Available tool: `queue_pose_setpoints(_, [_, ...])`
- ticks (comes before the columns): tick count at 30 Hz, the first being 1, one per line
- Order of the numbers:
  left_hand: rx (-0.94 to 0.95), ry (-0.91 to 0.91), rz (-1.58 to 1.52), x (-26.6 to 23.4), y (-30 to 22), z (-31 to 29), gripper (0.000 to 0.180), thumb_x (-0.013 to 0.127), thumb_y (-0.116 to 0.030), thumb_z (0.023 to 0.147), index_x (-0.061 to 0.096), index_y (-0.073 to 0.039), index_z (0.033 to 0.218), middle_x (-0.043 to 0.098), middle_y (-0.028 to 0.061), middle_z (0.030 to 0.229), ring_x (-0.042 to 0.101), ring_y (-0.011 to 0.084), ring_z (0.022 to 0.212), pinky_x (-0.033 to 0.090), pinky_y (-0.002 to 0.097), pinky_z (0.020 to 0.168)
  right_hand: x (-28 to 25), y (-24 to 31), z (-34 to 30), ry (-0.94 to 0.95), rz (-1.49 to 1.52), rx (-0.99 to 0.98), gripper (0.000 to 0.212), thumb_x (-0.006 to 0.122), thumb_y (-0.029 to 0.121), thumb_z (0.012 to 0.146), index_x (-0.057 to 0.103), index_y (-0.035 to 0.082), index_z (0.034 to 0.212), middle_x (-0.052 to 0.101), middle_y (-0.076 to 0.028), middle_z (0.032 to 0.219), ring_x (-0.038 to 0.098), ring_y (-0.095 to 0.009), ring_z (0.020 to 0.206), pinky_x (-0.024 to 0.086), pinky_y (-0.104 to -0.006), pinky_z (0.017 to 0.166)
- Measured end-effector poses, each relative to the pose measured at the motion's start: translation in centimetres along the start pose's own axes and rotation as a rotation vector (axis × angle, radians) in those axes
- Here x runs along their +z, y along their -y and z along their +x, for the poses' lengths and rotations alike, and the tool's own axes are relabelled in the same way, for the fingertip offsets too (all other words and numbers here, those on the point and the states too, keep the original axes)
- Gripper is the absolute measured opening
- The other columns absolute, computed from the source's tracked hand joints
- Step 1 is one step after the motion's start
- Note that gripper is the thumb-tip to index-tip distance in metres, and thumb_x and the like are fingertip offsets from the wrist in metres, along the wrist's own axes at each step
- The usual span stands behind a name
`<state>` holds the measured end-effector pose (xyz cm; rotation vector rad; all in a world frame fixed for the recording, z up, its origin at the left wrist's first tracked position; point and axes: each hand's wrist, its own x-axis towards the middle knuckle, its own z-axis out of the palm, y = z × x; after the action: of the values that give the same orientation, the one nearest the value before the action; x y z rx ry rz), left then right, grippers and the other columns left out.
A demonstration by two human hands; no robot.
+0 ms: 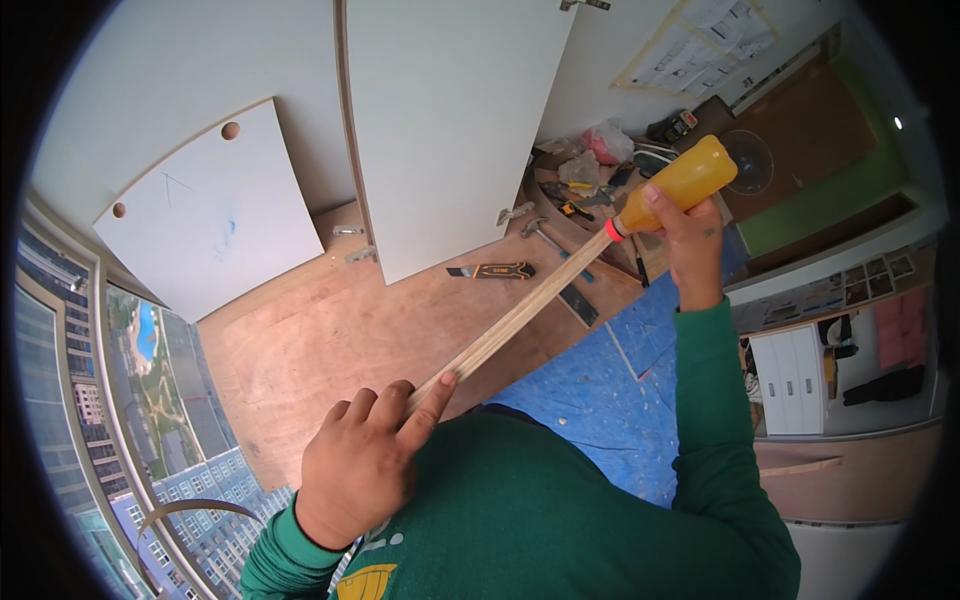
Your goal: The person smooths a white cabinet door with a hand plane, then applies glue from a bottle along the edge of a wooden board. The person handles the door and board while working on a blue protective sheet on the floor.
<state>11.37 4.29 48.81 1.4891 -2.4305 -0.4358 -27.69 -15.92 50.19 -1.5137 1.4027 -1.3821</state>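
Observation:
My left hand (368, 452) is closed around the near end of a long, thin wooden strip (513, 322), with the index finger along its top. The strip slants up to the right across my front. In my right hand (690, 240) I grip a glue bottle (682, 178), tilted and full of yellow liquid, with a red collar (614, 231) at its neck. Its mouth points down at the strip's far end; I cannot tell whether it touches. Beyond the strip, a utility knife (492, 271) lies on the plywood board (300, 350).
A white door panel (445, 130) with hinges stands ahead, and a white board with holes (215, 215) leans at left. A hammer (545, 240) and assorted tools lie at upper right. Blue sheeting (600, 400) covers the floor; windows (150, 400) line the left.

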Motion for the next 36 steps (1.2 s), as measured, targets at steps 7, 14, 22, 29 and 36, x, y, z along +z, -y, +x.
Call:
queue_pose_setpoints(7, [0.004,-0.011,0.007,0.1,0.2,-0.1,0.077,0.068,-0.001,0.084,0.059,-0.019,0.159,0.072,0.0087,0.121,0.067,0.0266,0.094,0.055,0.0381,0.083,0.7,1.0,-0.7,0.065,-0.145,-0.128,0.028,0.084,0.012,0.097,0.069,0.002,0.118,0.073,-0.005,0.108,0.07,-0.013,0.097,0.057,-0.0294,0.09])
queue_pose_setpoints(14, [0.005,-0.024,0.005,0.1,0.2,0.0,0.076,0.067,-0.001,0.083,0.061,-0.019,0.157,0.072,0.0084,0.12,0.068,0.0258,0.094,0.056,0.0379,0.082,0.9,0.7,0.0,0.036,-0.164,-0.088,0.027,0.085,0.013,0.097,0.069,0.002,0.116,0.073,-0.004,0.107,0.068,-0.011,0.095,0.055,-0.0283,0.088])
queue_pose_setpoints(22, [0.011,-0.04,0.006,0.2,0.2,0.1,0.076,0.066,0.0,0.083,0.062,-0.019,0.156,0.072,0.0076,0.118,0.067,0.0256,0.091,0.055,0.0372,0.083,1.1,0.6,0.7,0.039,-0.239,-0.114,0.029,0.086,0.016,0.097,0.069,0.001,0.115,0.073,-0.004,0.106,0.069,-0.011,0.093,0.057,-0.0289,0.086])
queue_pose_setpoints(29, [0.006,-0.038,0.007,0.2,0.0,0.0,0.075,0.066,0.0,0.083,0.062,-0.019,0.155,0.073,0.0077,0.119,0.067,0.0259,0.092,0.055,0.0373,0.083,0.8,0.5,1.3,0.047,-0.225,-0.121,0.038,0.09,0.019,0.092,0.07,0.0,0.119,0.077,-0.007,0.108,0.072,-0.014,0.097,0.058,-0.0308,0.087])
queue_pose_setpoints(36, [-0.001,-0.028,0.005,0.2,0.0,0.0,0.075,0.066,0.001,0.084,0.062,-0.019,0.156,0.073,0.0083,0.12,0.068,0.026,0.094,0.056,0.0376,0.083,1.0,0.5,1.3,0.06,-0.272,-0.116,0.038,0.09,0.018,0.092,0.071,-0.002,0.118,0.077,-0.008,0.108,0.073,-0.013,0.096,0.059,-0.031,0.086])
